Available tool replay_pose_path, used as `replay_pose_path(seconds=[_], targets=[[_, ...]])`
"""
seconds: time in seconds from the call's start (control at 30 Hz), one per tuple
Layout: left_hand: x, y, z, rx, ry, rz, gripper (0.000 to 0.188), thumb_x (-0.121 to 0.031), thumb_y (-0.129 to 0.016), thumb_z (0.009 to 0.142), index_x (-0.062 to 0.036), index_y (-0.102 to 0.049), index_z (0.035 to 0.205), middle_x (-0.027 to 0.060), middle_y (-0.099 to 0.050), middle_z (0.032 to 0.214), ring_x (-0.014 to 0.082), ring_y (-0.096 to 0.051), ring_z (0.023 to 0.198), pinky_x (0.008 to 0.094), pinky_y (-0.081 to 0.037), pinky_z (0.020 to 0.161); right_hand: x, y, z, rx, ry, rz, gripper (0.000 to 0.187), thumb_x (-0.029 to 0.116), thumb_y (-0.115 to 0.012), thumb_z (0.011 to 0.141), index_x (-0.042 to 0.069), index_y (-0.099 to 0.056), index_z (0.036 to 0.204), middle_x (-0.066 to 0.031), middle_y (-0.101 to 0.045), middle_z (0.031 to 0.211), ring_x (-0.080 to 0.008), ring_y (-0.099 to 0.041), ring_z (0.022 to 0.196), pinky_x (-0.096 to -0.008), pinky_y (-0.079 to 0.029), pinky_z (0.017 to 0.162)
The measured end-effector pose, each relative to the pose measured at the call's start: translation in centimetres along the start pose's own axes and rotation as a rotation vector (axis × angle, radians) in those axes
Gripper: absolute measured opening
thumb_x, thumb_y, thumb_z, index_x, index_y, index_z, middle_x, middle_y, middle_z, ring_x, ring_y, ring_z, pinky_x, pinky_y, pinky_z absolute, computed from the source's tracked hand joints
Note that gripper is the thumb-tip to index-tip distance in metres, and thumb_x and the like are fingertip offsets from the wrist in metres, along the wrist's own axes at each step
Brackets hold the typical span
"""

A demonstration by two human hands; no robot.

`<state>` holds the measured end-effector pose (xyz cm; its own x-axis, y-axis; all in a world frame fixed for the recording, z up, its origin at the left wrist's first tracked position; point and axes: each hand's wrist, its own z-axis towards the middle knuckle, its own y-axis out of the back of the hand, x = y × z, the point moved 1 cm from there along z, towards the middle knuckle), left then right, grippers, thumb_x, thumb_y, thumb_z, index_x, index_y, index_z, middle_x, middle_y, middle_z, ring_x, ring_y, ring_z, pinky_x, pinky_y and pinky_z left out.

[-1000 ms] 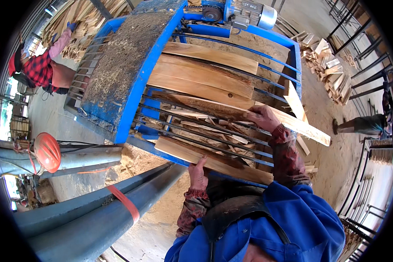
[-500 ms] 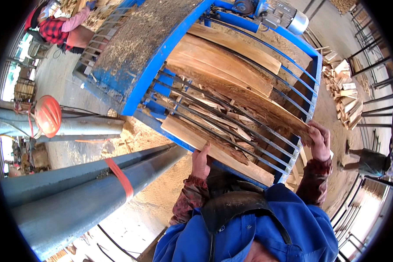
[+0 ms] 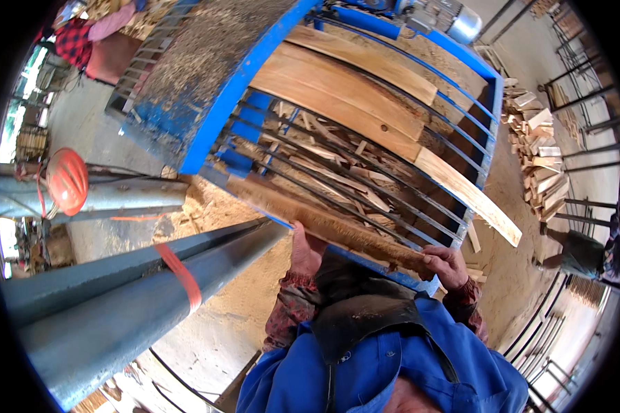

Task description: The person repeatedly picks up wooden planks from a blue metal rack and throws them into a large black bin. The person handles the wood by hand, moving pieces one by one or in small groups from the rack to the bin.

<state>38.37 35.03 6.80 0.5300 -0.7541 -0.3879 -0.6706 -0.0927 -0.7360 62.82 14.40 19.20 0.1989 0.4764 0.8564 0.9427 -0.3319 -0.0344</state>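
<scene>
A rough-sawn board (image 3: 344,224) is tipped up along the near side of the blue slatted frame, its brown rough edge facing up. My left hand (image 3: 306,251) grips it near the middle of its near side, thumb on top. My right hand (image 3: 448,267) is closed round its right end, with the thumb over the top. Farther off, a wide pale board (image 3: 337,100) lies flat across the bars, and a longer pale strip (image 3: 468,193) pokes out past the frame's right edge.
Black bars of the blue frame (image 3: 213,131) run over a heap of offcuts (image 3: 351,172). A motor (image 3: 455,20) sits at the far side. Grey steel beams (image 3: 138,303) and an orange hard hat (image 3: 67,181) are at left. Another person (image 3: 93,48) works far left; a wood pile (image 3: 541,151) lies right.
My right hand has let go of the far board's end and moved nearer to grip the near board. That near board has tipped up on edge. The far board now lies flat.
</scene>
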Motion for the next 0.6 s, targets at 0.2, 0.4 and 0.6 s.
replay_pose_path(seconds=[0.2, 0.4, 0.6], targets=[[0.3, 0.9, 0.2, -0.199, 0.027, 0.051, 0.054, -0.042, -0.059, 0.094, -0.0099, -0.047, 0.136, 0.0074, -0.055, 0.133, 0.0269, -0.052, 0.12, 0.0449, -0.042, 0.102, 1.1, 1.6, 1.4, 0.166, 0.246, -0.673, 0.02, 0.018, -0.07, 0.086, -0.001, -0.068, 0.093, -0.0115, -0.063, 0.08, -0.0264, -0.061, 0.072, -0.0383, -0.047, 0.062], [-0.2, -0.1, 0.3, -0.144, 0.026, -0.035, 0.043, -0.021, -0.062, 0.092, -0.0058, -0.05, 0.131, 0.0076, -0.057, 0.124, 0.0253, -0.056, 0.113, 0.0428, -0.048, 0.095, 4.0, 3.5, 4.8, -0.019, 0.387, -0.818, 0.018, 0.018, -0.074, 0.08, 0.005, -0.071, 0.091, -0.0124, -0.065, 0.082, -0.0292, -0.065, 0.074, -0.0381, -0.054, 0.064], [-0.4, -0.7, 0.7, -0.158, 0.01, 0.019, 0.04, -0.02, -0.064, 0.09, -0.0059, -0.053, 0.126, 0.0075, -0.059, 0.121, 0.0242, -0.058, 0.111, 0.043, -0.048, 0.096, 7.3, 8.5, 17.6, -0.556, 0.619, -0.827, 0.018, 0.018, -0.066, 0.087, 0.002, -0.069, 0.093, -0.0145, -0.061, 0.079, -0.0296, -0.061, 0.069, -0.0372, -0.047, 0.063]])
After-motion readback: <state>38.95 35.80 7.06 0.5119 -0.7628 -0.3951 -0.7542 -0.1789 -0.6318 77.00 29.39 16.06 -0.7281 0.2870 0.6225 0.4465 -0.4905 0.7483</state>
